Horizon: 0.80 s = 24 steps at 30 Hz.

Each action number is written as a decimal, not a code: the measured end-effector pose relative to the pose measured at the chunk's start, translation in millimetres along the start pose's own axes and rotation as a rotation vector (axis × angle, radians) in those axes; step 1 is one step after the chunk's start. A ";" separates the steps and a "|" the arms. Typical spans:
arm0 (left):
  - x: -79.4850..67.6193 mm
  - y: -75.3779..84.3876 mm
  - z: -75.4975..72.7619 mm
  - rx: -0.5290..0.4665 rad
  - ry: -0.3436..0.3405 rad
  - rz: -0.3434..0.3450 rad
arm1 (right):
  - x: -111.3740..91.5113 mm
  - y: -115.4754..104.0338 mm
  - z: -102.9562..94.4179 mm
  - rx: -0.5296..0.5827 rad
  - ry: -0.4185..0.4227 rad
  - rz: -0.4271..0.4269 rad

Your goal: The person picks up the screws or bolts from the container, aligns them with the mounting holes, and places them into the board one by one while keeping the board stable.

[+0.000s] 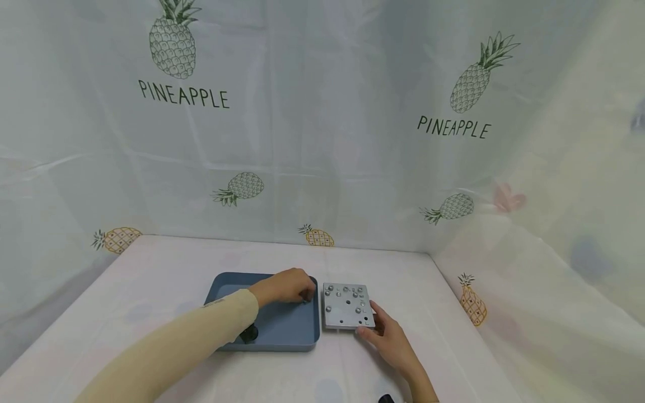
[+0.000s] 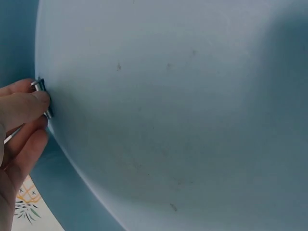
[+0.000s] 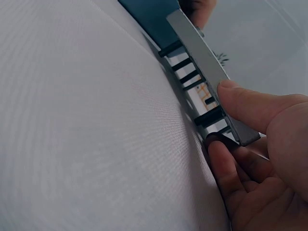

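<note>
Inside the blue tray [image 1: 287, 327], at its right end, my left hand [image 1: 287, 284] reaches down with curled fingers. The left wrist view shows that hand pinching a small silver screw [image 2: 46, 109] between thumb and fingers, close to the tray wall. Just right of the tray is a square metal plate [image 1: 340, 313] with several holes and screw heads on top. My right hand [image 1: 390, 338] grips its near right corner, thumb on the edge and fingers under it. Dark screw shanks [image 3: 210, 115] stick out below the plate in the right wrist view.
A black object [image 1: 249, 334] is partly hidden by the left sleeve at the tray's near side. Another small black item [image 1: 386, 398] shows at the bottom edge, by the right forearm. A pineapple-print curtain [image 1: 342, 140] hangs behind the white-covered table [image 1: 282, 378].
</note>
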<state>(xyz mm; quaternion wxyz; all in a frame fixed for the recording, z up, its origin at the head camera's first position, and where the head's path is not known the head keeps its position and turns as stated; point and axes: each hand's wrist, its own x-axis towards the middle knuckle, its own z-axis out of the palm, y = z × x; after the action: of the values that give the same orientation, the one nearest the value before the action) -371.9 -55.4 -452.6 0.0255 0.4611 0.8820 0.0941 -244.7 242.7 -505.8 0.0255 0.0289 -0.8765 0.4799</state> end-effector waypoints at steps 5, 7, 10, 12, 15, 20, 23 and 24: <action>0.6 -1.8 1.1 0.026 -0.023 0.014 | 0.3 -1.5 0.1 0.003 0.003 -0.011; -0.1 -3.1 1.4 0.012 -0.022 0.013 | 0.4 -1.9 0.3 0.001 0.002 -0.013; -2.6 -5.0 1.4 -0.061 -0.002 -0.002 | 0.5 -1.9 0.7 -0.007 0.003 -0.008; -4.8 -6.6 0.9 -0.115 0.018 -0.012 | 0.3 -1.3 1.1 -0.013 0.001 -0.007; -6.8 -9.0 -0.4 -0.184 0.068 -0.010 | -0.3 -0.6 1.2 -0.017 0.001 0.001; -6.8 -9.7 -4.8 -0.281 0.162 -0.027 | -0.8 0.1 1.0 -0.018 0.001 0.004; -7.5 -6.2 -8.6 -0.343 0.195 -0.059 | -0.8 -0.4 0.8 -0.018 0.004 0.007; -7.9 -4.4 -9.9 -0.359 0.203 -0.067 | -0.9 -0.8 0.8 -0.017 0.004 0.005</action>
<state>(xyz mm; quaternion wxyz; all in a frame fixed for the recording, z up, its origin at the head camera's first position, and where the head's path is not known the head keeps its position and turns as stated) -372.2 -65.7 -444.1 0.0215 0.4075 0.8640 0.2950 -243.8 241.6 -505.7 0.0260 0.0254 -0.8805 0.4726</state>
